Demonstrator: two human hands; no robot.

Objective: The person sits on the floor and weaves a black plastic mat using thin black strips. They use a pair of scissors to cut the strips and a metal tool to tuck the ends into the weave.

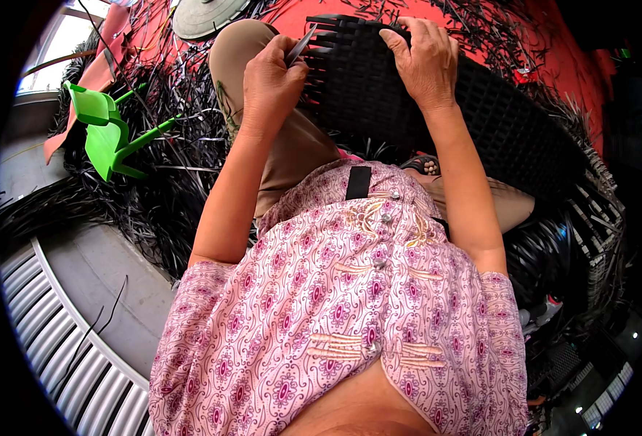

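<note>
A black woven strip panel lies across my lap, running from the upper middle toward the right. Loose strip ends stick out along its left edge. My left hand is closed around a thin, pointed grey blade, whose tip is close to those ends at the panel's upper left corner. Its handle, if any, is hidden in the fist. On the panel's far edge rests my right hand, gripping it with the thumb on the near face and the fingers bent over the edge.
Tangled black strips cover the floor at left, and more lie scattered over the red floor covering. A green plastic object stands among them. At lower left is a slatted metal seat; a round grey lid-like disc is at the top.
</note>
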